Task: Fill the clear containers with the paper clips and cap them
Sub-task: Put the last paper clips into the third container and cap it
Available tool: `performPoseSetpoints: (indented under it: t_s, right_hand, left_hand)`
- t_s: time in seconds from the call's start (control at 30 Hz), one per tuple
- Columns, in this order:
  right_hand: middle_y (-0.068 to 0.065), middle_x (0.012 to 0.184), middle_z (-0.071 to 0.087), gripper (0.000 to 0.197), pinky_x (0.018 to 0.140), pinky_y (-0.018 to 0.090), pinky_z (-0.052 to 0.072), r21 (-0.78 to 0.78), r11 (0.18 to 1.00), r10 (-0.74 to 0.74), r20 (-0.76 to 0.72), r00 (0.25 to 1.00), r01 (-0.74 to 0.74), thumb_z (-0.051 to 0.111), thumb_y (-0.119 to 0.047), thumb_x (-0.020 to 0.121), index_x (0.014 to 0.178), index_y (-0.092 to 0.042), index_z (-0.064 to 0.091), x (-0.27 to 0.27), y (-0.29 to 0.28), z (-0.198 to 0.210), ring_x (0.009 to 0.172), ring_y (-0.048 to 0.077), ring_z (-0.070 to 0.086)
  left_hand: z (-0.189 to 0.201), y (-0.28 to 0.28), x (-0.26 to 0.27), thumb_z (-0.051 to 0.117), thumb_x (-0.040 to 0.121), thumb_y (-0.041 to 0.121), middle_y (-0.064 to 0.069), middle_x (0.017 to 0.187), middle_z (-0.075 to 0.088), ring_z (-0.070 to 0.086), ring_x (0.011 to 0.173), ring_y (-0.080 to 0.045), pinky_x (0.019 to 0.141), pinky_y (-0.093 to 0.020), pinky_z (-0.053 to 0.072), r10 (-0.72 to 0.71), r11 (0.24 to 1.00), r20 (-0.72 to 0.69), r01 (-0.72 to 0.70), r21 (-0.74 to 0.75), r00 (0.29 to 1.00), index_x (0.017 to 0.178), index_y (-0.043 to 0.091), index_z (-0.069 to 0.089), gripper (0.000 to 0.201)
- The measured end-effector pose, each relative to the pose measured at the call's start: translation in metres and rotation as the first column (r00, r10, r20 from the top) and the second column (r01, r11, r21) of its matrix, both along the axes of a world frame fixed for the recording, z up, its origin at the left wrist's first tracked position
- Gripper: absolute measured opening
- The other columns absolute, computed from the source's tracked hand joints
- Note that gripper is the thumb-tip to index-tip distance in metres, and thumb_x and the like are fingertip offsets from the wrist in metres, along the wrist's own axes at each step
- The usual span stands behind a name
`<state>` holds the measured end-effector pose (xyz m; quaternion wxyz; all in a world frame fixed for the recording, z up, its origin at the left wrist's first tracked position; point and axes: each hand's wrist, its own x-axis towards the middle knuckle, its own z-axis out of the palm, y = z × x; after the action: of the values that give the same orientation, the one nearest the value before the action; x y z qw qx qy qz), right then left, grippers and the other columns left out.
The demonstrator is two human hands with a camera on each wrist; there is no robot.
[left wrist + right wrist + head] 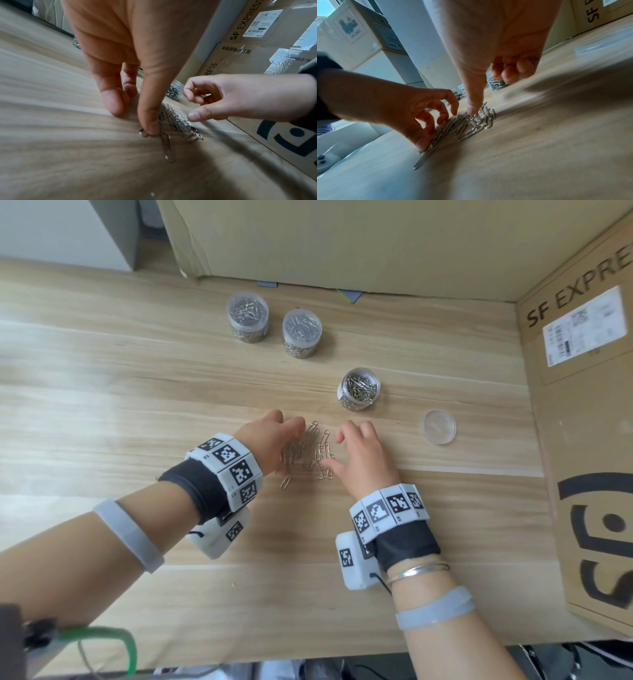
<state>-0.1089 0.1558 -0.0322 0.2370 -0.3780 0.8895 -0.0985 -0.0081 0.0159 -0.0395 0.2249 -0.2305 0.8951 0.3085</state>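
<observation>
On the wooden tabletop (137, 392) a loose pile of silver paper clips (310, 455) lies between the person's two hands. The left hand (270, 440) sits on the pile's left side with its fingers bent downward; in the left wrist view its thumb tip (149, 127) presses on the clips at the near edge of the pile, while the other fingertips touch the wood just beside it. The right hand (364, 457) is on the pile's right side, fingers loosely curled and holding nothing; in the right wrist view its thumb (475, 106) points down onto the top of the heap. The two hands are close but apart, with the clips in the gap. Just beyond the right hand stands an open clear container (359, 389), uncapped and already holding many clips. Its clear round lid (438, 426) lies flat on the tabletop to the right, apart from it. Farther back, two capped containers (247, 316) full of clips stand side by side, near each other. A cardboard box printed "SF EXPRESS" (582, 337) borders the right side of the tabletop.
</observation>
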Motion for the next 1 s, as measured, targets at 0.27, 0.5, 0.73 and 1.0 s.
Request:
performPoseSetpoints:
  t_s: [0.27,0.5,0.73,1.0]
  right_hand:
    - [0.0,0.13,0.03,0.108,0.098,0.038,0.043,0.084,0.995,0.032,0.146,0.989,-0.044,0.085,-0.036,0.056,0.143,-0.031,0.022,0.005,-0.001,-0.009,0.118,0.022,0.041]
    - [0.003,0.119,0.041,0.074,0.088,0.035,0.047,0.041,0.996,0.078,0.127,0.989,-0.084,0.076,-0.025,0.072,0.136,-0.027,0.04,-0.002,-0.01,-0.009,0.104,0.021,0.053]
    - [0.003,0.11,0.051,0.042,0.076,0.038,0.051,-0.013,0.995,0.103,0.115,0.988,-0.102,0.063,-0.012,0.082,0.12,-0.024,0.054,-0.004,-0.016,-0.007,0.09,0.024,0.058]
    - [0.005,0.097,0.054,0.026,0.06,0.028,0.039,-0.017,0.993,0.117,0.077,0.99,-0.116,0.055,-0.006,0.08,0.103,-0.016,0.061,-0.009,-0.026,-0.006,0.076,0.023,0.053]
  left_hand:
    - [0.004,0.014,-0.006,0.082,0.054,0.04,-0.009,0.114,0.041,0.049,0.085,-0.023,0.074,-0.033,0.043,0.001,0.998,0.004,0.0,-0.063,1.0,0.12,0.01,0.033,0.087]
    - [0.001,0.015,-0.012,0.077,0.067,0.023,-0.011,0.116,0.043,0.053,0.1,-0.031,0.079,-0.036,0.043,0.067,0.993,-0.015,-0.068,-0.097,0.998,0.117,0.008,0.037,0.066]
    - [-0.002,0.011,-0.02,0.06,0.081,0.012,-0.011,0.107,0.053,0.053,0.096,-0.028,0.076,-0.028,0.037,0.116,0.99,-0.151,-0.126,-0.059,0.982,0.108,0.008,0.055,0.028]
    - [-0.002,0.013,-0.03,0.057,0.08,0.009,-0.009,0.092,0.052,0.05,0.078,-0.023,0.067,-0.027,0.035,0.117,0.991,-0.121,-0.124,-0.05,0.986,0.1,0.006,0.059,0.02]
